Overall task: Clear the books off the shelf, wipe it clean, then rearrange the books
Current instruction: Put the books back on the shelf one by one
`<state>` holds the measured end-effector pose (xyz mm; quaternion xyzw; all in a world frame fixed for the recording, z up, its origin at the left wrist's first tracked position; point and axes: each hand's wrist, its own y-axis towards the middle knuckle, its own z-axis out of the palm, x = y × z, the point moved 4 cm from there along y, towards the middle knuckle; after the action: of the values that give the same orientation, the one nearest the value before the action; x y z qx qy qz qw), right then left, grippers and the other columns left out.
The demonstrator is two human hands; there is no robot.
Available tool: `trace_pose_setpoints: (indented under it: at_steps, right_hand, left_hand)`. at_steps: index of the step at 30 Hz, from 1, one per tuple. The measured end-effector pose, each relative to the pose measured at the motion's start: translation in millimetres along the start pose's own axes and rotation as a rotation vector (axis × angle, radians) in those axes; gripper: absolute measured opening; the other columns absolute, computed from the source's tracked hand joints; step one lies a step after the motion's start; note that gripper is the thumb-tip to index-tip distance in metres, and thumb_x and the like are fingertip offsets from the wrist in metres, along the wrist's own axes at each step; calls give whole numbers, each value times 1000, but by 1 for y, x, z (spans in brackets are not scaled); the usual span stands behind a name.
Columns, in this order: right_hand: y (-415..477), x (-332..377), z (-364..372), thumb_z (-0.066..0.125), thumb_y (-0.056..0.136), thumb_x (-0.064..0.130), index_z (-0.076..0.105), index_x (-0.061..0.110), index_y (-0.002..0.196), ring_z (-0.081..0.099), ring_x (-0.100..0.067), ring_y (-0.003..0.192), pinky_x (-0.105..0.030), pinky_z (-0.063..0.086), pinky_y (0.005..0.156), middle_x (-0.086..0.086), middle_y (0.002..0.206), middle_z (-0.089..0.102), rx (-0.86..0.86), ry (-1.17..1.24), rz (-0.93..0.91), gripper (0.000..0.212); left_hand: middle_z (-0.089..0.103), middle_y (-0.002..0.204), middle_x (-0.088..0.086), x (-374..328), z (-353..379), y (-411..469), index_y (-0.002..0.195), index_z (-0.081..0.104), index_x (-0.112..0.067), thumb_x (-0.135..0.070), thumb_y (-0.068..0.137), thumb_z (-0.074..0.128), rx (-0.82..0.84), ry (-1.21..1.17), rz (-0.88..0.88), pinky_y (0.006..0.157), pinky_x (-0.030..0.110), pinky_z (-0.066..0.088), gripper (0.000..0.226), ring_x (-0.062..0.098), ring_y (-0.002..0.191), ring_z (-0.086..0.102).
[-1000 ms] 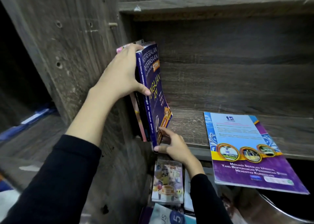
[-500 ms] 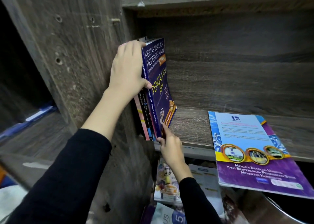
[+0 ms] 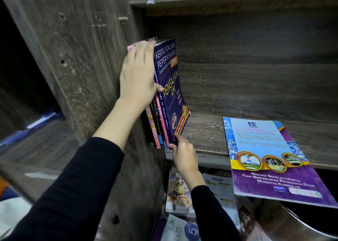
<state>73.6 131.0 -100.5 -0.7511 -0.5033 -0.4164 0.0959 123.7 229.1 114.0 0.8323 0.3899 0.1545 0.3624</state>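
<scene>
Left grip [image 3: 139, 76], fingers straight, pressed on upright thin books [image 3: 152, 129]; right grip [image 3: 182, 156] pinched the dark-purple paperback exam book [image 3: 172, 87] at its lower corner.

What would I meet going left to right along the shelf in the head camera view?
Wooden side panel → left hand, flat on the spines → upright Pengajian Am book → bare shelf board → purple booklet lying flat, overhanging the front edge.
</scene>
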Motion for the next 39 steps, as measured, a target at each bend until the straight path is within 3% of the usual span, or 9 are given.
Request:
trace_pose_setpoints:
  at_steps: [4, 6, 8, 11, 15, 26, 30, 34, 39]
  right_hand:
    - [0, 1, -21, 55, 94, 22, 57, 7, 122, 54, -28, 114, -33, 46, 87, -11, 121, 57, 104, -298, -13, 32]
    - [-5, 0, -31, 54, 93, 22, 57, 7, 120, 53, -30, 115, -34, 45, 87, -12, 121, 56, 166, -417, -14, 31]
    - [-11, -1, -44, 52, 93, 24, 58, 6, 116, 55, -31, 113, -34, 45, 85, -15, 119, 59, 212, -495, 18, 30]
    - [-20, -4, -68, 52, 93, 26, 59, 5, 115, 57, -33, 113, -34, 46, 86, -18, 119, 61, 230, -565, 73, 31]
    - [-34, -24, -110, 54, 91, 27, 60, 8, 115, 55, -32, 115, -35, 45, 88, -16, 121, 60, 188, -614, 167, 31]
    - [-84, -120, -231, 52, 91, 28, 59, 5, 112, 52, -33, 114, -35, 44, 85, -16, 120, 57, -21, -656, 529, 33]
    - [-97, -155, -250, 56, 92, 40, 49, 10, 130, 46, -35, 120, -40, 41, 94, -16, 131, 48, -150, -491, 611, 50]
    - [-98, -172, -244, 65, 88, 38, 43, 12, 132, 54, -30, 115, -34, 42, 91, -13, 126, 57, -192, -105, 637, 56]
    - [-101, -180, -250, 79, 76, 13, 37, 16, 140, 60, -9, 70, -20, 47, 61, 0, 93, 59, -248, 273, 664, 76]
  left_hand:
    - [2, 159, 11, -8, 10, -31, 151, 6, -6, -13, 77, 74, 45, 113, 18, 117, 42, 10, 101, 28, 146, 6]
    - [21, 155, 16, -17, 21, -59, 146, 28, -4, -11, 76, 70, 4, 81, 69, 114, 45, 20, 82, 34, 142, 22]
    - [50, 132, 20, -27, 39, -88, 127, 53, -1, -9, 74, 67, 15, 4, 88, 104, 43, 37, 55, 38, 123, 48]
    - [58, 116, 10, -45, 65, -119, 114, 57, -9, -15, 86, 54, 437, 1, -68, 89, 36, 46, 30, 32, 108, 58]
    - [56, 125, 9, -79, 87, -146, 120, 54, -9, -17, 90, 49, 783, 28, -91, 90, 37, 46, 31, 29, 117, 55]
    - [55, 131, 17, -176, 118, -157, 126, 53, -8, -21, 98, 38, 926, -166, -68, 94, 38, 43, 35, 34, 121, 52]
    - [53, 132, 22, -183, 154, -167, 141, 32, -11, -38, 101, 35, 969, -519, -284, 94, 39, 41, 49, 40, 121, 49]
    - [57, 129, 13, -187, 169, -171, 143, 27, -15, -44, 92, 54, 899, -909, -569, 91, 33, 44, 65, 34, 115, 55]
    - [60, 123, 10, -176, 172, -166, 137, 38, -17, -52, 75, 71, 774, -1108, -759, 94, 35, 46, 78, 29, 111, 58]
